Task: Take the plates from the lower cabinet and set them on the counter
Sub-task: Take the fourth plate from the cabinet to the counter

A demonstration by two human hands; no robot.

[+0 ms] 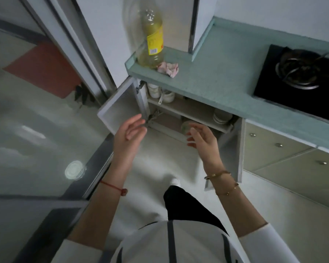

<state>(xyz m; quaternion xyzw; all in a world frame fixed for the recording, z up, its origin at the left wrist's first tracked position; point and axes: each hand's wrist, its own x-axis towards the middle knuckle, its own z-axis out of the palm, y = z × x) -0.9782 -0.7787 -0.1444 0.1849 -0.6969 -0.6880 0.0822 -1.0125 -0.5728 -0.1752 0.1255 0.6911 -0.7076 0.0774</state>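
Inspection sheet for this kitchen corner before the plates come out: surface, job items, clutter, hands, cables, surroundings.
Surface: teal counter, running above the cabinet.
Job's things: stack of plates on a shelf inside the lower cabinet; both cabinet doors stand open; no plates on the counter yet.
Clutter: bottle of yellowish liquid and a crumpled pink wad at the counter's left end; bowls on the cabinet's upper shelf.
Hands: left hand and right hand, fingers relaxed, holding nothing, in front of the open cabinet.
Cables: nothing seen.
Surroundings: black gas stove set in the counter at right; drawers beneath it.
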